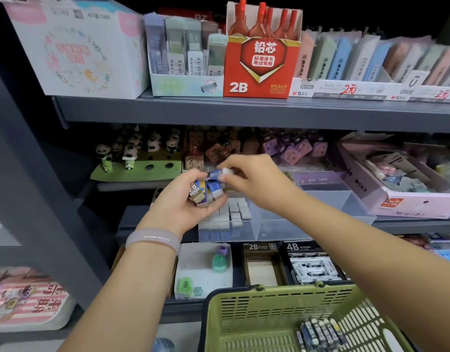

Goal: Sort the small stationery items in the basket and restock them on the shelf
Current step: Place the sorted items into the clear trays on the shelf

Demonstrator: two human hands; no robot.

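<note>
While both hands were up at the middle shelf, the left hand [179, 199] was cupped palm-up around a small bunch of paper-sleeved erasers [205, 191], blue-and-white and brown "2B" sleeves visible, fingers curled under them. Right hand [254, 182] sat just beside it, thumb and forefinger pinching one blue-sleeved white eraser [220, 173] at the top of that bunch, touching or nearly touching the others; can't tell which. Both hands hovered directly over a clear plastic bin [307, 219] on the grey metal shelf [244, 113], where rows of white eraser ends [233, 212] stood packed in the left compartment. Olive-green slotted plastic basket [269, 311] sat low in front, well below the hands, with a few more dark-sleeved erasers [320, 331] lying in its right part. Pale pink bangle [154, 238] on the left wrist. Upper shelf held a red "2B" lead-refill carton [260, 69] and a white floral cardboard box [76, 49]. Behind the hands: panda figurines on a green holed stand [137, 163]. Below the bin: brown "2B" tray [263, 265] and black "4B" tray [310, 262].
</note>
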